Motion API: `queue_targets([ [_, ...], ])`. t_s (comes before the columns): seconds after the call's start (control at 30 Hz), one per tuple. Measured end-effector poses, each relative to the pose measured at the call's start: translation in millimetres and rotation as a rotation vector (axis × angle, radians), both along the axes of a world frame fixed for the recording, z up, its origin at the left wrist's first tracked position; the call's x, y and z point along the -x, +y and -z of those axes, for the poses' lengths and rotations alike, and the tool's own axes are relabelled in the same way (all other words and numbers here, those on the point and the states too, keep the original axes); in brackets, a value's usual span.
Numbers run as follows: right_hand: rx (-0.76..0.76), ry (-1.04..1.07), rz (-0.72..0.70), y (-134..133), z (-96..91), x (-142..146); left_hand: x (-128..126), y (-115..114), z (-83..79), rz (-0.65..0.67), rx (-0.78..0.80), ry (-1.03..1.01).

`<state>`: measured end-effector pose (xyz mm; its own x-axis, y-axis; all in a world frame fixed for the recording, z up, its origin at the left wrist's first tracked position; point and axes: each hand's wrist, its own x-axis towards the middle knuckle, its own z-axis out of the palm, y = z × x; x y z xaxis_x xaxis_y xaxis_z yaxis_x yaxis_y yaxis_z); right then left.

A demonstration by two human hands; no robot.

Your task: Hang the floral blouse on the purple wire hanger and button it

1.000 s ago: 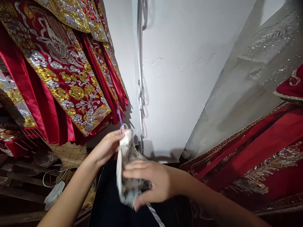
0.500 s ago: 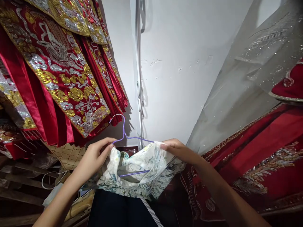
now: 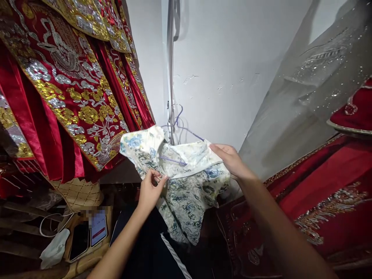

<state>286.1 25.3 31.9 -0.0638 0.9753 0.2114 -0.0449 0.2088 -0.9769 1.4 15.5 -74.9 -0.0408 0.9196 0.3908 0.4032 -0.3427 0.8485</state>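
Note:
A white floral top with blue and green patterning hangs in front of me on a purple wire hanger. The hanger's hook points up near the wall, and part of its lower bar shows through the neck opening. With thumb and fingers closed, my left hand pinches the front of the top at the neckline edge. My right hand grips the right shoulder, where the hanger's arm goes under the fabric. The left end of the hanger is mostly hidden by the top.
Red costumes with gold and silver embroidery hang at the left. Sheer sparkly fabric and a red beaded garment fill the right. A metal rail runs along the white wall. Phones rest on a wooden seat at lower left.
The top and hanger have risen towards the wall and rail. My left hand has shifted from the left shoulder down to the neckline. The right hand stays on the right shoulder.

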Motion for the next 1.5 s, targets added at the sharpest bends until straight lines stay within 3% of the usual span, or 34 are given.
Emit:
queue_targets([
  [0.1, -0.016, -0.113, -0.057, 2.4, -1.2, 10.5, -0.6, 22.6, 9.2, -0.119, 0.02, -0.078],
  [0.2, -0.094, -0.24, -0.022, 6.6, 4.1, 9.2, 3.1, 24.8, 15.7, -0.172, 0.03, -0.112],
  [0.27, -0.178, -0.395, 0.118, 12.6, 9.0, 6.1, 2.4, 15.3, 22.9, -0.117, 0.049, -0.151],
  [0.37, -0.294, -0.634, 0.463, 24.9, 16.4, 10.1, -5.9, -5.4, 36.3, 0.058, 0.145, -0.319],
  [0.47, -0.438, -0.579, 0.601, 36.4, 20.9, 36.9, -19.8, -23.2, 46.7, 0.202, 0.248, -0.497],
  [0.53, -0.5, -0.489, 0.499, 39.7, 21.7, 67.4, -29.1, -31.6, 49.9, 0.221, 0.266, -0.55],
  [0.67, -0.431, -0.372, -0.029, 22.9, 29.5, 126.2, -39.0, -44.6, 51.0, 0.243, 0.269, -0.56],
  [0.7, -0.411, -0.318, -0.099, 13.5, 36.8, 133.8, -38.8, -47.6, 51.0, 0.25, 0.271, -0.561],
  [0.77, -0.351, -0.182, -0.017, -9.1, 62.1, 137.1, -35.8, -53.1, 51.3, 0.246, 0.277, -0.585],
  [0.87, -0.131, 0.039, 0.422, -42.7, 120.8, 123.9, -29.9, -59.7, 50.9, 0.225, 0.298, -0.643],
  [0.9, -0.058, 0.083, 0.51, -51.7, 140.4, 119.2, -29.1, -61.3, 50.2, 0.227, 0.305, -0.657],
  [0.93, 0.025, 0.089, 0.466, -58.8, 157.2, 116.0, -29.3, -62.7, 49.2, 0.237, 0.314, -0.669],
  [1.0, 0.156, 0.068, 0.243, -66.5, 177.1, 115.1, -32.1, -65.1, 46.1, 0.272, 0.334, -0.7],
  [1.07, 0.205, 0.037, 0.009, -66.5, 178.0, 119.7, -36.2, -67.4, 42.2, 0.296, 0.354, -0.734],
  [1.13, 0.184, 0.004, -0.104, -62.6, 167.6, 124.7, -38.4, -69.4, 38.7, 0.29, 0.363, -0.748],
  [1.27, 0.138, -0.047, -0.062, -60.0, 156.2, 124.3, -31.1, -70.2, 39.9, 0.22, 0.267, -0.683],
  [1.37, 0.159, -0.03, 0.034, -67.1, 166.0, 120.5, -24.5, -68.3, 50.1, 0.163, 0.192, -0.597],
  [1.5, 0.202, -0.065, -0.019, -78.8, 175.0, 123.0, -30.2, -69.7, 63.7, 0.182, 0.179, -0.376],
])
